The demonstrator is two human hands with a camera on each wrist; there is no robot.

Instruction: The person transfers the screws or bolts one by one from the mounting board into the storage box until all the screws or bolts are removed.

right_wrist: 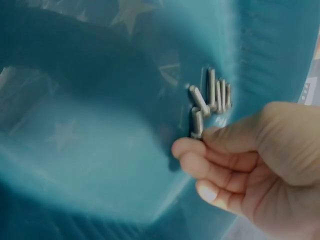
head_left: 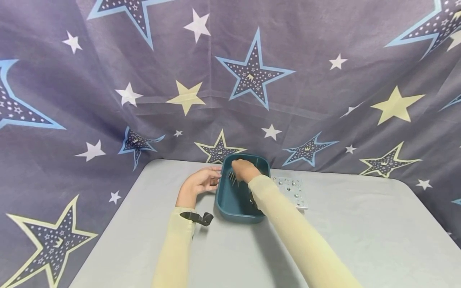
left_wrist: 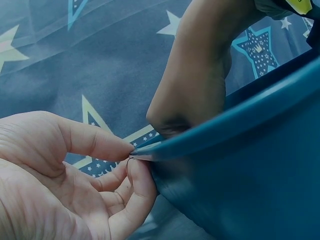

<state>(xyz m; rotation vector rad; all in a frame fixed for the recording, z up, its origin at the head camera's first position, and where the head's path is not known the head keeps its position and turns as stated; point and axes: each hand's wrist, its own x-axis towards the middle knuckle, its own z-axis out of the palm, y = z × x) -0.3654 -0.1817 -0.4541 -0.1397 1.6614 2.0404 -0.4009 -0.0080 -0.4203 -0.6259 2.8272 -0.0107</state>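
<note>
A dark teal plastic tub (head_left: 230,204) stands near the back of the table. My left hand (head_left: 201,181) is at its left side; in the left wrist view the thumb and forefinger pinch the tub's rim (left_wrist: 210,127). My right hand (head_left: 246,170) reaches down inside the tub. In the right wrist view several short silvery metal pins (right_wrist: 220,95) lie grouped by the tub wall. Thumb and forefinger of the right hand pinch the lower end of the nearest pin (right_wrist: 197,120). Whether that pin is lifted off the tub floor cannot be told.
A silvery metal plate (head_left: 289,190) with holes and round studs lies on the table just right of the tub, partly behind the right sleeve. A star-patterned cloth (head_left: 309,100) hangs behind the table's back edge.
</note>
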